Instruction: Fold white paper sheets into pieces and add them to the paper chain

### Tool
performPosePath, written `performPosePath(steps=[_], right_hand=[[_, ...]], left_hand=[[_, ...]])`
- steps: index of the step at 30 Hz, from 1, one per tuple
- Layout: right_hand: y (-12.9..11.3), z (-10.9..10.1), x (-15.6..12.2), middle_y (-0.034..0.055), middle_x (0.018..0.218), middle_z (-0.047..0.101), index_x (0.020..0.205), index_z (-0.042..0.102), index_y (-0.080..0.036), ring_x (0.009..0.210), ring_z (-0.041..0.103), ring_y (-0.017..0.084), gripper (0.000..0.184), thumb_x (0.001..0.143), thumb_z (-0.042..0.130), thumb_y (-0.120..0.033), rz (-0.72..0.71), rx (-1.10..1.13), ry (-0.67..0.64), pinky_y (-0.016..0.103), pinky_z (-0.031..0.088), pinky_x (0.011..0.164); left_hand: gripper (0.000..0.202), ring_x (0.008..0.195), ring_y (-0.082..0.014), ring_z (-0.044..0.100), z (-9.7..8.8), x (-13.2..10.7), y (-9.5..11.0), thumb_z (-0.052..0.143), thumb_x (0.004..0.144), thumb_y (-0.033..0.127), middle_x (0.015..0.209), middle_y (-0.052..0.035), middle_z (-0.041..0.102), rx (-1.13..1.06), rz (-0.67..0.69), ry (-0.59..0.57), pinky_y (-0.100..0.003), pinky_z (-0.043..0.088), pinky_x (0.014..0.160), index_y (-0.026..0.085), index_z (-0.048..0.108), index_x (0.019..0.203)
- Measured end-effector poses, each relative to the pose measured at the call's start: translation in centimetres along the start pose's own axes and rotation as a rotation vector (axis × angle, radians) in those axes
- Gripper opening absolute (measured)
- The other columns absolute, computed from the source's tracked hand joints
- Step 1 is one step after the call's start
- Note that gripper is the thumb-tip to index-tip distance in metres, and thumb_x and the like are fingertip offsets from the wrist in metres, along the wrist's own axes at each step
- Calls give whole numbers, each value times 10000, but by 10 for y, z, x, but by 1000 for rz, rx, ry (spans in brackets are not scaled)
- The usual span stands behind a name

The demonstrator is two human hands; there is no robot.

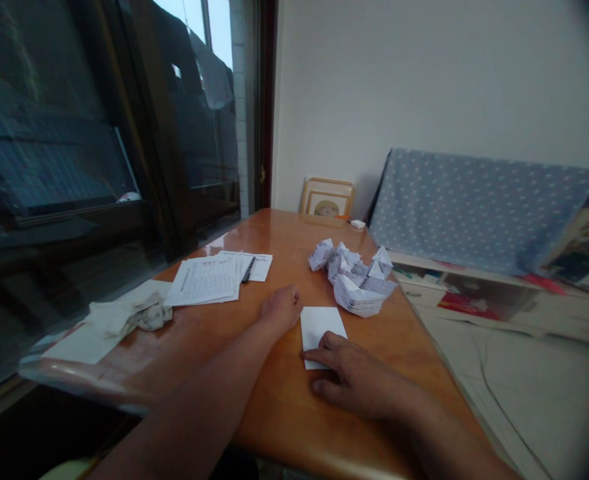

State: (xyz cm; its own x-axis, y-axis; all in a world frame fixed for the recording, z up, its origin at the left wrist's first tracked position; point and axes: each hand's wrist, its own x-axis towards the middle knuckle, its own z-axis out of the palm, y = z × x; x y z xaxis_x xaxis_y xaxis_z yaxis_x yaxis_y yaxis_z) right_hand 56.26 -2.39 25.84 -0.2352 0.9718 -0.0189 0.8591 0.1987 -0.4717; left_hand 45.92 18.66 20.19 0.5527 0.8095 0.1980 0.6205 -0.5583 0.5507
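A white sheet of paper (319,323), seemingly folded into a small rectangle, lies flat on the table before me. My right hand (347,373) rests over its lower right part, index finger stretched along the near edge and thumb apart on the tabletop. At the sheet's far left corner, my left hand (282,307) is closed in a fist on the table, with nothing seen in it. Just beyond the sheet sits a group of folded paper boats (362,290), white with dark print, some stacked together.
Printed sheets (207,280) and a black pen (248,270) lie to the left on the wooden table (284,233). Nearer the left edge is a crumpled cloth or tissue (132,315). A picture frame (327,198) leans at the far end. A dotted blue cloth (474,207) drapes something on the right.
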Motion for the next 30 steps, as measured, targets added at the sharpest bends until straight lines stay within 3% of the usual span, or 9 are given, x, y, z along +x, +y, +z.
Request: performPosePath(steps=[5, 11, 15, 20, 26, 30], right_hand=[[-4, -5, -2, 59, 1042, 532, 1255, 647, -298, 951, 523, 220, 400, 863, 618, -375, -18, 4, -22, 336, 422, 866], [-2, -11, -4, 36, 1000, 590, 1058, 723, -281, 928, 551, 196, 232, 867, 592, -267, -93, 65, -44, 303, 426, 814], [4, -6, -3, 37, 1012, 627, 1059, 677, -235, 892, 572, 191, 236, 833, 615, -255, -19, 92, 31, 295, 427, 781], [8, -3, 0, 44, 1034, 640, 1097, 640, -226, 888, 581, 196, 295, 815, 643, -313, 30, 96, 64, 286, 423, 760], [10, -5, 1, 44, 1043, 651, 1100, 641, -227, 884, 594, 192, 317, 808, 662, -347, 28, 109, 67, 274, 419, 737], [10, -3, 2, 32, 997, 664, 1097, 642, -221, 848, 601, 181, 327, 804, 673, -364, 35, 128, 95, 258, 415, 704]], left_hand=[[82, 809, -189, 604, 0, -1, -2, 572, 837, 257, 909, -50, 685, 6, 21, -7, -284, 387, 655, 216, 614, 895], [118, 843, -195, 598, 1, 1, -6, 531, 875, 289, 946, -58, 683, -10, 62, -10, -287, 386, 690, 213, 617, 903], [233, 869, -197, 588, -5, 1, -7, 455, 932, 344, 912, -58, 669, -48, 145, -39, -290, 393, 737, 207, 609, 826], [253, 852, -198, 585, -12, -1, -6, 513, 893, 384, 844, -45, 648, -103, 218, -99, -290, 410, 736, 202, 609, 746], [123, 728, -159, 576, -12, -1, -5, 523, 851, 317, 787, -4, 621, -233, 210, -142, -263, 434, 647, 198, 552, 838], [101, 667, -137, 539, -12, -4, 1, 542, 810, 289, 707, 32, 552, -503, 137, -185, -245, 422, 614, 209, 481, 823]])
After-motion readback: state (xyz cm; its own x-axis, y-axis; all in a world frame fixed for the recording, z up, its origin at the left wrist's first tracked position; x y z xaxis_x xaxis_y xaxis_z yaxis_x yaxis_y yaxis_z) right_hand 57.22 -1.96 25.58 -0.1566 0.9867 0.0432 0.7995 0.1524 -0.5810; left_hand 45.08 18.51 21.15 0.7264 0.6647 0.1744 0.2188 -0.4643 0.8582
